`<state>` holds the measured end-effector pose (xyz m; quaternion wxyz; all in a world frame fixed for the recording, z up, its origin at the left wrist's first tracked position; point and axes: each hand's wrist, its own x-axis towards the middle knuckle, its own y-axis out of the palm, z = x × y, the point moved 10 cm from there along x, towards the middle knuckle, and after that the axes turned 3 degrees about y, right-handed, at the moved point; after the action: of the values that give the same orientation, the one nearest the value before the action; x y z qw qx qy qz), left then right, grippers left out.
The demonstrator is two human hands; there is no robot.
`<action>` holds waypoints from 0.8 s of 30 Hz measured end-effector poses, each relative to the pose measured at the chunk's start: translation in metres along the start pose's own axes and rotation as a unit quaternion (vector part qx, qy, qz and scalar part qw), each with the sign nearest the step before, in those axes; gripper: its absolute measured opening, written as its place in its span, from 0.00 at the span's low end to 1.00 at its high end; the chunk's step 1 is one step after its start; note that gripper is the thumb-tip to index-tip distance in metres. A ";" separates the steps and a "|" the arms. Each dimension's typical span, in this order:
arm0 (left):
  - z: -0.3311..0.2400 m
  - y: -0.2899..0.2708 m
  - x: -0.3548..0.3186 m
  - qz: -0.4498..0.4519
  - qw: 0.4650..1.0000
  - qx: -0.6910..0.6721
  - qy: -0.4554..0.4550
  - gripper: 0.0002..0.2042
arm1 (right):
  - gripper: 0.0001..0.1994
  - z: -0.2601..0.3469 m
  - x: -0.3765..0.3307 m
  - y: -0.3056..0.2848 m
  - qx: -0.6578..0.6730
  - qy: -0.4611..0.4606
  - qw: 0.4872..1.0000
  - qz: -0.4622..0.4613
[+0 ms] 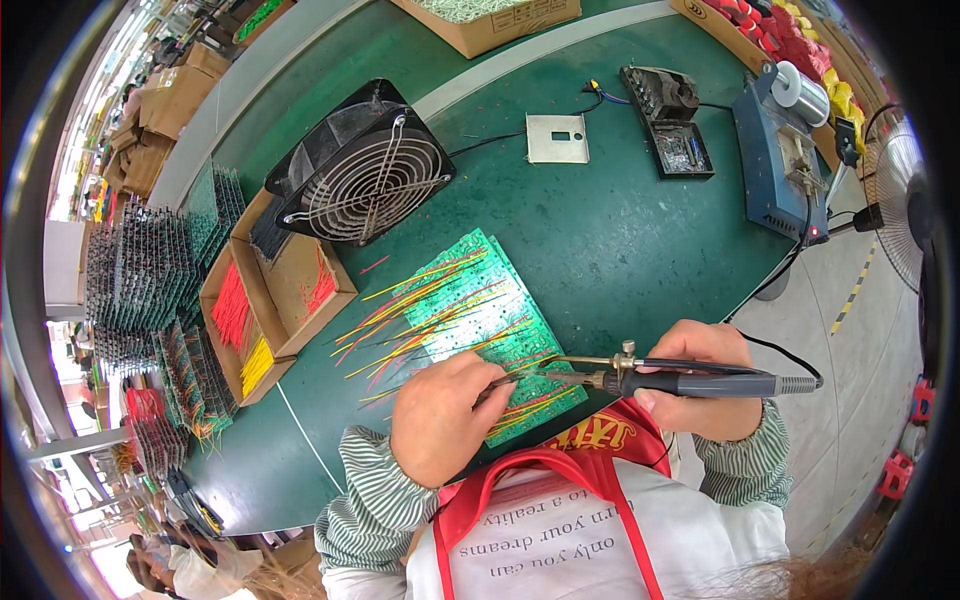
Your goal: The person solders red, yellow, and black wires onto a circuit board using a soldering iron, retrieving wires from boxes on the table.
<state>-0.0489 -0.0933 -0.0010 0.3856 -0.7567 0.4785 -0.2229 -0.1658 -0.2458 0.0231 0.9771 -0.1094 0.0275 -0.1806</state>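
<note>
My right hand (700, 375) is wrapped round a grey soldering iron (720, 385) with a thin feed tube along its top. Its tip points left, over the lower part of a green circuit board (510, 330). My left hand (440, 412) is closed in a pinch just left of that tip, with a thin dark thing between the fingers that I cannot make out. Rows of red, yellow and black wires (430, 300) stick out leftward from the board, which seems stacked on another. The left hand covers some of them.
Cardboard trays (300, 315) with red wires (230, 305) and yellow wires (257, 365) stand left, beside racked boards (145, 280). A black fan (365, 170) stands behind. Far right are a blue solder feeder (780, 160), a black parts box (680, 150) and a white plate (558, 139).
</note>
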 end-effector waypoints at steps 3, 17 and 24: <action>0.000 -0.008 -0.003 -0.011 1.000 -0.006 0.008 0.04 | 0.09 0.005 -0.002 -0.005 -0.035 -0.021 0.999 -0.009; -0.015 0.008 0.017 -0.017 0.999 0.010 0.029 0.05 | 0.08 -0.008 -0.010 -0.019 -0.019 0.007 0.999 -0.050; -0.016 0.012 0.020 -0.007 0.999 0.003 0.035 0.05 | 0.09 -0.016 -0.007 -0.018 -0.010 0.037 0.998 -0.039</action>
<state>-0.0583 -0.1204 -0.0015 0.3692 -0.7505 0.4862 -0.2533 -0.1802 -0.2626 0.0113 0.9664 -0.1137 0.0609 -0.2224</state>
